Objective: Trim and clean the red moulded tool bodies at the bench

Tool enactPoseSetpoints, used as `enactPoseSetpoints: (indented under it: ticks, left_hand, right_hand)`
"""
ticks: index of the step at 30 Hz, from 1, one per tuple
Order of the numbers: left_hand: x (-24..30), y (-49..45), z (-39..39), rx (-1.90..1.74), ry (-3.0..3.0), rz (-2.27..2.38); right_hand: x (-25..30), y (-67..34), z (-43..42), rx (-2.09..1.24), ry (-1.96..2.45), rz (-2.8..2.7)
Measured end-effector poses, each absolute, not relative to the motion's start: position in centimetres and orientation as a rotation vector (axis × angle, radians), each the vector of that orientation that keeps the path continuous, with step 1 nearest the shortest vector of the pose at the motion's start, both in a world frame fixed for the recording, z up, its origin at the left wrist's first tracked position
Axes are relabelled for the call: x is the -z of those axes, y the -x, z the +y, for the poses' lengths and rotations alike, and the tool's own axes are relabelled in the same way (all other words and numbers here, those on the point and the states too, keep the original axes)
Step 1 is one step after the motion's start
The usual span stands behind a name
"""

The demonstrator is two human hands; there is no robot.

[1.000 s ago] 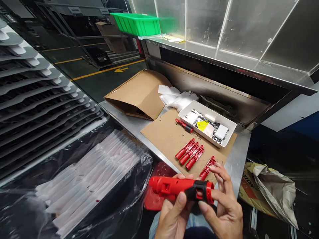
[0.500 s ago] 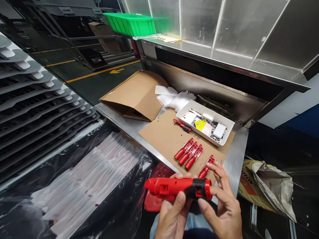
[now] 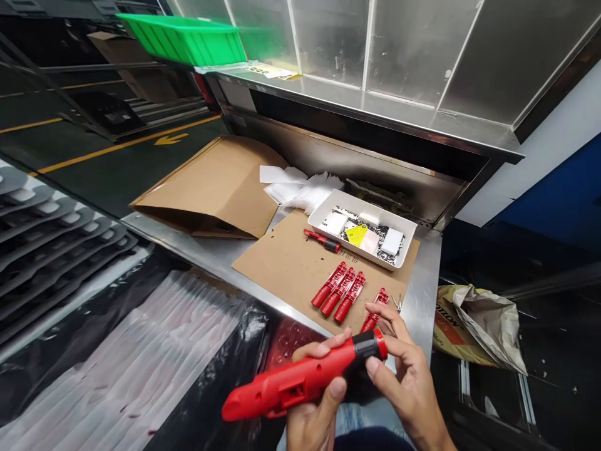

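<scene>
Your left hand (image 3: 313, 401) cradles a red tool (image 3: 300, 376) out over your lap, its long body tilted down to the left, with the fingers (image 3: 323, 347) curled across the top and the thumb pressed on its side: that hand is holding it firmly. Your right hand (image 3: 406, 376) is at the tool's far end, thumb under the black collar (image 3: 364, 344) and fingers arched above the red cap (image 3: 381, 344); you can't tell from this view whether they are gripping or only steadying it. The tool looks fully put together, with body, collar and cap all in place. Four loose red parts (image 3: 335, 291) lie on a cardboard sheet (image 3: 277, 269) on the steel table (image 3: 425, 294), three side by side and a fourth just beside your right fingertips. None of these four is fitted to anything. A small red-and-black piece (image 3: 322, 240) lies near a white tray (image 3: 352, 249) holding white and yellow-labelled packets, and a tiny metal clip (image 3: 397, 302) sits at the cardboard's edge. Beyond the sheet, a brown paper sleeve (image 3: 211, 188) lies on the table.
</scene>
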State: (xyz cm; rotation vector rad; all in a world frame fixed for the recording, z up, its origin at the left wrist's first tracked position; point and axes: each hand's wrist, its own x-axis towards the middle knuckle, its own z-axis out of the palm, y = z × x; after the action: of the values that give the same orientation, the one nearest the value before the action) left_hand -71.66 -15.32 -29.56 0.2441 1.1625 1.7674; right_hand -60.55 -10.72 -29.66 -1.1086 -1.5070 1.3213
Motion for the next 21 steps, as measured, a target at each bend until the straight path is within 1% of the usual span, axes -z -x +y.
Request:
enactPoseSetpoints:
  ticks: [6, 11, 13, 16, 18, 21]
  left_hand:
    - [30.6, 72.9, -15.4, -1.704, -0.461, 1.099]
    - [30.9, 73.1, -15.5, -1.734, -0.538, 1.174]
    - [30.9, 73.0, -15.6, -1.750, -0.662, 1.173]
    - [30.6, 72.5, -15.5, -1.869, -0.750, 1.234]
    - [30.2, 72.5, -15.3, -1.906, -0.659, 1.257]
    - [29.8, 73.5, -14.9, -1.747, -0.324, 1.152]
  right_hand:
    - [28.9, 60.1, -10.2, -1.427, 1.154, -1.454]
    - [28.5, 60.1, -9.9, -1.411, 1.171, -1.498]
    - [28.4, 60.5, -10.0, -1.357, 1.203, -1.509]
    - [28.5, 61.2, -10.6, -1.186, 1.303, -1.534]
    - [28.5, 61.1, -11.2, -1.066, 1.365, -1.550]
    - [28.6, 59.8, -12.2, -0.957, 1.353, -1.630]
